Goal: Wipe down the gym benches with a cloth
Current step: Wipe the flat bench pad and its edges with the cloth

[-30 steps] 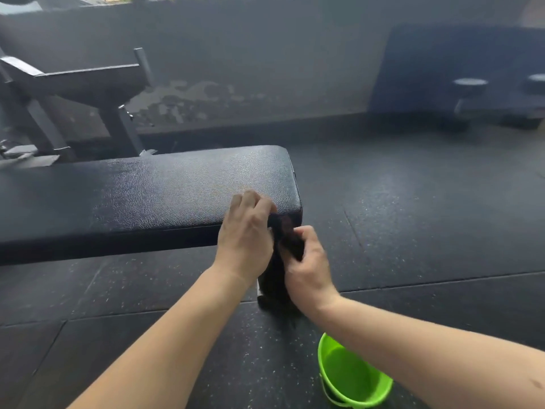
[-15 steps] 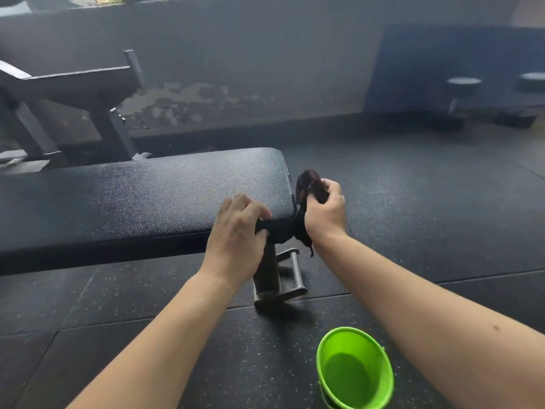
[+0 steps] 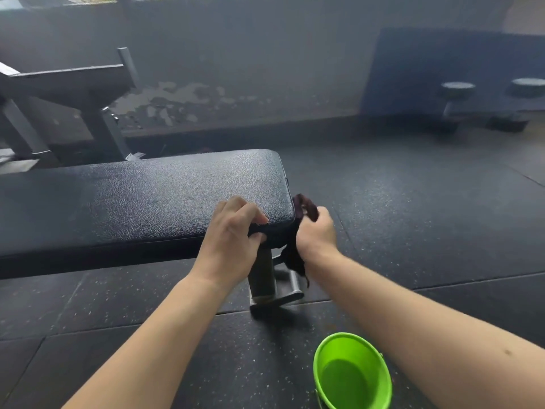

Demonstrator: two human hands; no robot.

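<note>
The speckled black rubber floor [image 3: 413,219] fills most of the view. On it stands the black padded bench [image 3: 147,196], with its long axis running left to right and its rounded end pointing right. A grey steel frame [image 3: 73,81] stands behind it on the left. The steel leg [image 3: 262,276] holds up the near right corner of the bench, and a lime-green bucket [image 3: 348,348] stands upright on the floor near that leg.

The left hand [image 3: 233,243] rests on the near edge of the pad, its curled fingers [image 3: 250,215] pinching the dark cloth [image 3: 280,235] against that edge. The right hand [image 3: 317,234] is fisted round the bunched cloth just off the end of the bench. The cloth stretches left to right between the two hands and wraps the corner, with a ragged tail hanging beside the leg.
</note>
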